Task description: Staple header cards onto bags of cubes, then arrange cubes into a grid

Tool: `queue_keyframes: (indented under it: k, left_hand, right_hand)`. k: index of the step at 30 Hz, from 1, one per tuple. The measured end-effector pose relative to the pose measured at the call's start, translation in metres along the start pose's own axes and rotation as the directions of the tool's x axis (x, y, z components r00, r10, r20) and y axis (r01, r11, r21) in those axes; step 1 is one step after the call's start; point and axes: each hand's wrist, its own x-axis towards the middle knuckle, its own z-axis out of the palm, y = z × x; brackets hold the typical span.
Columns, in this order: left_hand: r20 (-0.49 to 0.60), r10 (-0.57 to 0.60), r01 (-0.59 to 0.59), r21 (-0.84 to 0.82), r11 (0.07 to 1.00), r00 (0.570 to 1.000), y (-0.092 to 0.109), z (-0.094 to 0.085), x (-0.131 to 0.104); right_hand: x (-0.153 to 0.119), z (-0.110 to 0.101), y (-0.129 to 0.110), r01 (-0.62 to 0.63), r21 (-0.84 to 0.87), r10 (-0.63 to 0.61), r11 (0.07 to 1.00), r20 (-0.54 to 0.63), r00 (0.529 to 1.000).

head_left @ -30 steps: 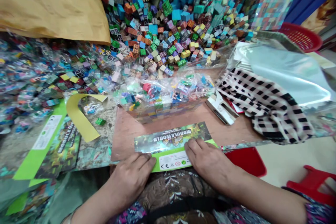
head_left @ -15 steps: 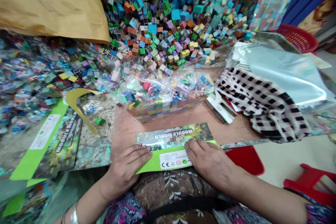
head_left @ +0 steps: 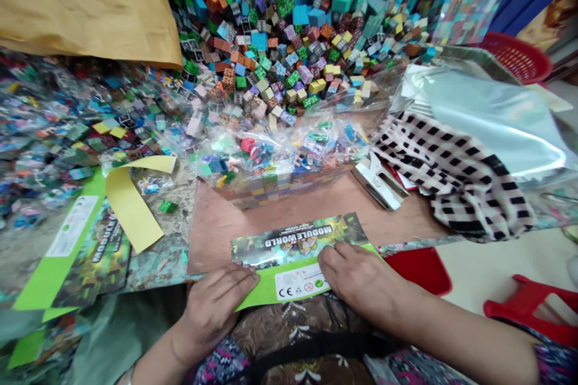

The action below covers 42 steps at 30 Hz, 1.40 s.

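A printed cardboard header card reading "MODULE WORLD", with a green band and a white label, lies at the front edge of a wooden board. Its lettering is upside down to me. My left hand grips its left end, fingers together on top and the thumb mostly hidden. On the right, my right hand has bent fingers pressed on the card beside the label. Just beyond is a clear plastic bag of small colourful toy pieces and blocks. A metal stapler lies to its right.
Loose toy blocks are heaped at the back. More header cards and a curled yellow paper strip lie left. A checkered cloth and clear plastic bags lie right. A red stool stands below the table.
My right fingers are more bent on the card. The card's near left corner sits slightly lower. The yellow strip has swung and shows its broad face. The view has shifted slightly.
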Motion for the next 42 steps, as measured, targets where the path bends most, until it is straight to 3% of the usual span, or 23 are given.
queue_keyframes:
  k: [10, 13, 15, 18, 20, 24, 25, 27, 29, 32, 34, 36, 38, 40, 42]
  left_hand:
    - [0.03, 0.009, -0.009, -0.017, 1.0, 1.0, 0.002, -0.009, 0.003]
    - [-0.021, -0.061, 0.06, -0.021, 0.998, 0.998, 0.005, -0.022, 0.011]
    - [-0.105, -0.175, 0.17, -0.06, 0.984, 0.979, 0.005, -0.031, 0.016]
    - [-0.166, -0.407, 0.374, -0.199, 0.906, 0.898, 0.004, -0.04, 0.02]
    - [-0.116, -0.568, 0.499, -0.361, 0.788, 0.815, 0.005, -0.042, 0.021]
    - [0.107, -0.828, 0.648, -0.68, 0.343, 0.55, 0.016, -0.036, 0.034]
    - [0.151, -0.844, 0.642, -0.72, 0.263, 0.515, 0.02, -0.034, 0.039]
    - [0.215, -0.818, 0.613, -0.765, 0.199, 0.534, 0.028, -0.028, 0.051]
    - [0.262, -0.75, 0.586, -0.785, 0.201, 0.608, 0.036, -0.022, 0.063]
    - [0.304, -0.662, 0.56, -0.801, 0.211, 0.685, 0.046, -0.013, 0.082]
    - [0.347, -0.622, 0.561, -0.807, 0.182, 0.702, 0.053, -0.007, 0.091]
    - [0.416, -0.585, 0.597, -0.788, 0.15, 0.696, 0.056, -0.004, 0.098]
    - [0.46, -0.556, 0.64, -0.747, 0.179, 0.693, 0.055, -0.004, 0.102]
    - [0.459, -0.534, 0.665, -0.686, 0.296, 0.711, 0.049, -0.01, 0.107]
    - [0.451, -0.492, 0.661, -0.601, 0.449, 0.744, 0.041, -0.02, 0.113]
  right_hand:
    - [-0.005, -0.004, 0.001, -0.023, 0.005, 0.023, 1.0, -0.043, 0.999]
    - [-0.007, -0.019, 0.008, -0.034, 0.028, 0.037, 0.999, -0.107, 0.994]
    - [-0.009, -0.031, 0.012, -0.036, 0.068, 0.047, 0.997, -0.168, 0.985]
    - [-0.011, -0.043, 0.013, -0.026, 0.167, 0.068, 0.986, -0.254, 0.965]
    - [-0.011, -0.045, 0.012, -0.019, 0.268, 0.1, 0.963, -0.29, 0.952]
    - [-0.008, -0.042, 0.009, -0.004, 0.524, 0.235, 0.851, -0.376, 0.896]
    - [-0.007, -0.042, 0.009, 0.001, 0.62, 0.29, 0.785, -0.368, 0.883]
    - [-0.004, -0.043, 0.008, -0.026, 0.832, 0.449, 0.555, -0.273, 0.851]
    - [-0.003, -0.043, 0.004, -0.063, 0.978, 0.609, 0.196, -0.071, 0.79]
    - [-0.003, -0.038, -0.007, -0.006, 0.947, 0.672, -0.321, 0.232, 0.703]
    - [-0.002, -0.032, -0.015, 0.054, 0.861, 0.639, -0.506, 0.332, 0.693]
    - [-0.003, -0.027, -0.021, 0.095, 0.81, 0.629, -0.579, 0.369, 0.685]
    - [-0.005, -0.026, -0.02, 0.12, 0.804, 0.644, -0.583, 0.368, 0.67]
    - [-0.01, -0.03, -0.013, 0.153, 0.835, 0.696, -0.529, 0.324, 0.641]
    - [-0.018, -0.036, -0.002, 0.182, 0.879, 0.777, -0.44, 0.272, 0.567]
